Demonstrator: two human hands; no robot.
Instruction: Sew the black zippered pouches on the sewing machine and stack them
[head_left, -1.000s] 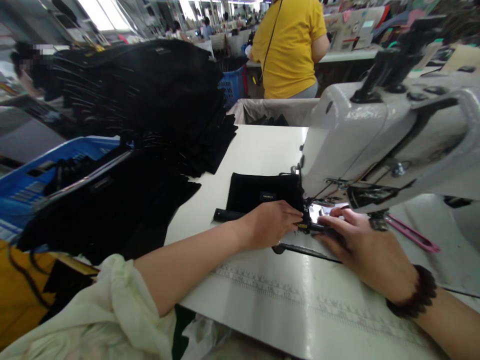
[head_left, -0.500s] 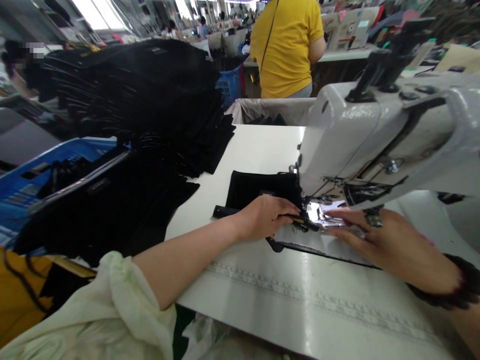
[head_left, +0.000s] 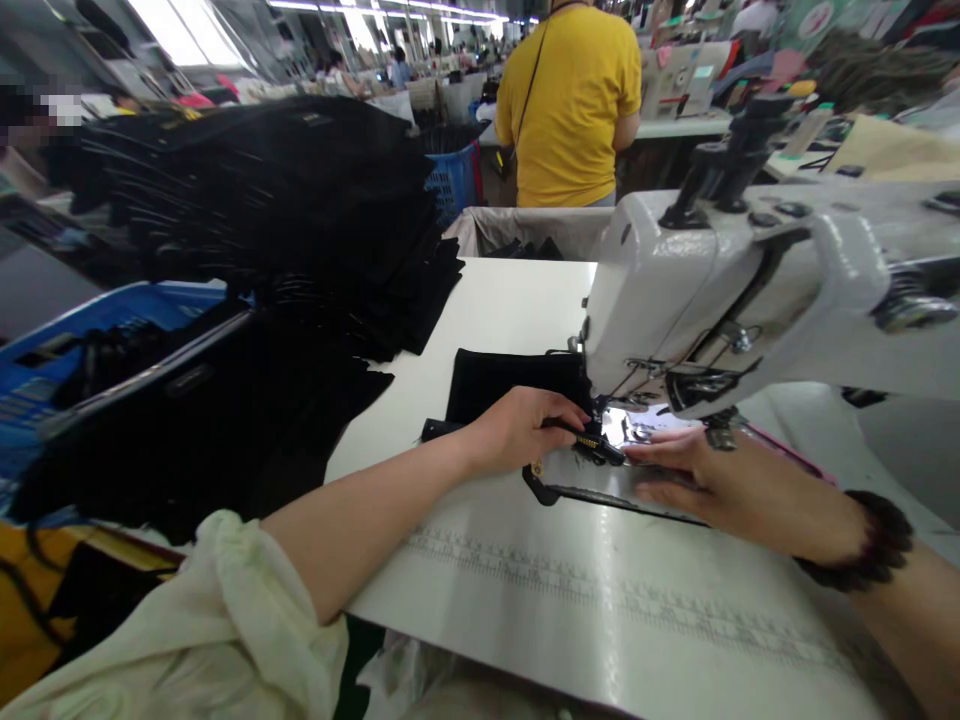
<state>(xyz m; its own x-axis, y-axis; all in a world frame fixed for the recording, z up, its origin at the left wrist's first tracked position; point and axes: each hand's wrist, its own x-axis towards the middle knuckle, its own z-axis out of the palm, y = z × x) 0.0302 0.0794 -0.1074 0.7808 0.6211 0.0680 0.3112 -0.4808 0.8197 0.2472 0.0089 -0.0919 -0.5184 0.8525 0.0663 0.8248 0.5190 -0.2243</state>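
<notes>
My left hand (head_left: 517, 430) has its thumb and fingers closed on a black zipper strip (head_left: 589, 441) with gold-coloured teeth. Under and behind that hand, a black fabric piece (head_left: 487, 385) lies flat on the white sewing table (head_left: 480, 620). The strip runs up to the needle area of a white sewing machine (head_left: 660, 290). My right hand (head_left: 720, 480) is just right of it, fingers stretched out and thumb apart, fingertips by the strip's end and the lit metal plate. Whether those fingertips press on the strip is hard to tell.
A tall stack of black fabric pieces (head_left: 262, 200) rises at the left, beside a blue crate (head_left: 172, 305). Behind the table are a cloth-lined bin (head_left: 577, 228) and a person in a yellow shirt (head_left: 570, 110). The machine head overhangs my right hand.
My right hand has drawn back slightly from the presser foot area, its fingers straighter and lower. My left hand keeps its grip on the zipper strip. The whole view has shifted a little.
</notes>
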